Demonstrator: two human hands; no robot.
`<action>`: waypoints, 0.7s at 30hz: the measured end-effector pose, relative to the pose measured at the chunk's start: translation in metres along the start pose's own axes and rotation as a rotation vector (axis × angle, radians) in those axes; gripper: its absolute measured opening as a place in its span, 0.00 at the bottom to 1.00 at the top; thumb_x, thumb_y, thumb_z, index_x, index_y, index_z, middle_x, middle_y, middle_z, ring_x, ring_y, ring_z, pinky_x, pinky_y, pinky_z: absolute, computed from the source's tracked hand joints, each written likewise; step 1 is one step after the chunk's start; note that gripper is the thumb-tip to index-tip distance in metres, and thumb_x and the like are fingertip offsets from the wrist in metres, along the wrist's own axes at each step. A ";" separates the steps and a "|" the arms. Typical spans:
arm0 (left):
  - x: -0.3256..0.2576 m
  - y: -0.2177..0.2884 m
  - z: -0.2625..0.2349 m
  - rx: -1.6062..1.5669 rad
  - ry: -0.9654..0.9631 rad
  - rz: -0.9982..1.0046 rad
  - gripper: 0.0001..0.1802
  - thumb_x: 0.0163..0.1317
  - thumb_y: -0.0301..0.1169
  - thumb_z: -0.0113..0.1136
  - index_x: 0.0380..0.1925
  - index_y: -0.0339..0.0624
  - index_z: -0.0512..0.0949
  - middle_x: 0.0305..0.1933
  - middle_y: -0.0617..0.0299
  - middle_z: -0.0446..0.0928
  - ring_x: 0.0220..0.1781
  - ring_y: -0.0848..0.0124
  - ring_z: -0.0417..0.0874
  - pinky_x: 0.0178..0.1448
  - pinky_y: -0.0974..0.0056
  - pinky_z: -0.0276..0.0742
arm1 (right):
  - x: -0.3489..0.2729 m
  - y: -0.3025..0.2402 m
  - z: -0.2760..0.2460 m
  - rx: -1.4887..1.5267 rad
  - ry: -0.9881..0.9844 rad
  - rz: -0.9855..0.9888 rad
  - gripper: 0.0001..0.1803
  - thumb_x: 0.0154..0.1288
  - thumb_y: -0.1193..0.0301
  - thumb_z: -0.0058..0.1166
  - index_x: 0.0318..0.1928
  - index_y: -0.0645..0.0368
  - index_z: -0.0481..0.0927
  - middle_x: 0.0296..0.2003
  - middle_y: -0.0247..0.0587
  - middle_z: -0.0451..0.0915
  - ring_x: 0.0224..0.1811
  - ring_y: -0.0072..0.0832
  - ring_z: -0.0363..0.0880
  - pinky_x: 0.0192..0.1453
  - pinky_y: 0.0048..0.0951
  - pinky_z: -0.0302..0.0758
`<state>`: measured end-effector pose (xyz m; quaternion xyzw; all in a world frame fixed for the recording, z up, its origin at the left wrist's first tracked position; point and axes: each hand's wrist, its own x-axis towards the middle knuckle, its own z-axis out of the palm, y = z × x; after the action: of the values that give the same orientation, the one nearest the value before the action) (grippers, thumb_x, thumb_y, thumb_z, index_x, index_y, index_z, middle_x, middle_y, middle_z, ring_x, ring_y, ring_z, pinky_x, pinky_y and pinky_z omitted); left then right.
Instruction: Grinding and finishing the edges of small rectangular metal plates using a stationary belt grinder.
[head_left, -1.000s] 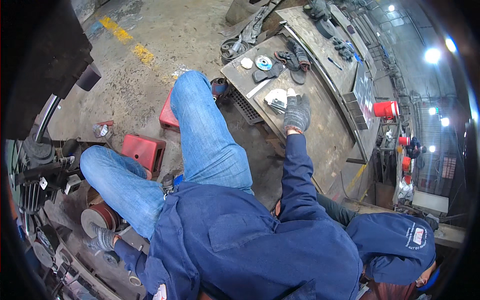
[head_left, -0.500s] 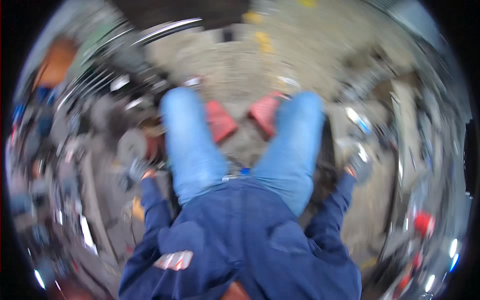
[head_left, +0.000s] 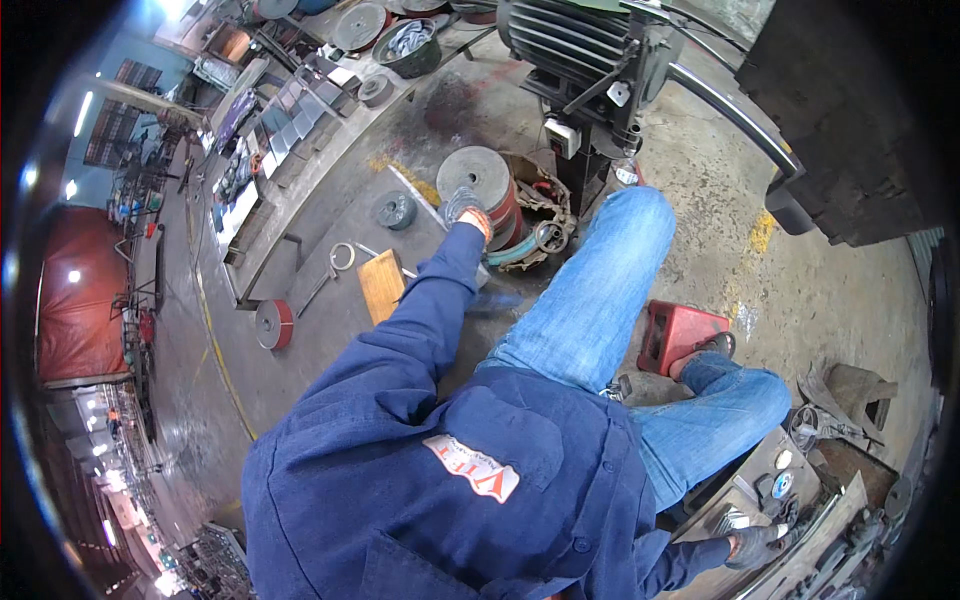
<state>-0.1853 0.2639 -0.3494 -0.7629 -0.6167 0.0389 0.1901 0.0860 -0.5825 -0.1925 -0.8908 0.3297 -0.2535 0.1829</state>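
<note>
My left hand (head_left: 464,204), in a grey work glove, rests against the edge of a stack of thick round discs, its fingers stretched along the rim. A flat grey wheel (head_left: 474,176) with a centre hole tops this stack, with reddish sides below. My right hand (head_left: 757,547), also gloved, lies at the lower right over a cluttered low bench (head_left: 712,530), fingers extended and apparently holding nothing. Near it is a small round disc (head_left: 782,484) with a blue and white face. Beside the stack stands an open sack-like container (head_left: 540,215) with a hose around it.
A motor-driven machine (head_left: 570,45) stands ahead, with a dark metal plate (head_left: 850,120) to its right. On the left are a long workbench (head_left: 290,200), a wooden block (head_left: 381,285), a tape roll (head_left: 342,257) and a red-sided wheel (head_left: 273,325). A red footrest (head_left: 680,335) is near my foot.
The view has swung left and is sharper. My left hand has come against the disc stack from just beside it; my right hand stays over the right-hand bench.
</note>
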 end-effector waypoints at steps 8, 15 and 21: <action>-0.117 0.058 -0.087 -1.214 -0.003 -0.406 0.41 0.64 0.41 0.66 0.72 0.34 0.64 0.71 0.39 0.68 0.62 0.54 0.80 0.60 0.58 0.80 | 0.055 -0.054 -0.076 0.030 0.188 0.044 0.39 0.71 0.39 0.52 0.65 0.61 0.77 0.58 0.53 0.82 0.58 0.49 0.82 0.59 0.50 0.76; -0.141 0.049 -0.050 -1.911 -0.236 -0.482 0.30 0.68 0.34 0.64 0.68 0.43 0.69 0.48 0.56 0.79 0.35 0.65 0.80 0.37 0.55 0.80 | 0.053 -0.104 -0.025 0.522 -0.119 -0.394 0.29 0.77 0.55 0.53 0.70 0.57 0.72 0.57 0.46 0.83 0.60 0.35 0.82 0.60 0.36 0.77; -0.106 0.167 -0.222 -2.131 -0.632 -0.242 0.34 0.71 0.43 0.60 0.71 0.39 0.67 0.66 0.54 0.76 0.65 0.61 0.76 0.63 0.60 0.73 | 0.009 -0.239 0.003 0.938 -0.554 -0.326 0.21 0.74 0.68 0.53 0.64 0.60 0.78 0.48 0.36 0.81 0.43 0.25 0.77 0.51 0.26 0.76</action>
<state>0.0098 0.0809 -0.2187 -0.4268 -0.4257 -0.3362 -0.7236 0.2115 -0.4170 -0.0740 -0.7868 -0.0204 -0.1549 0.5971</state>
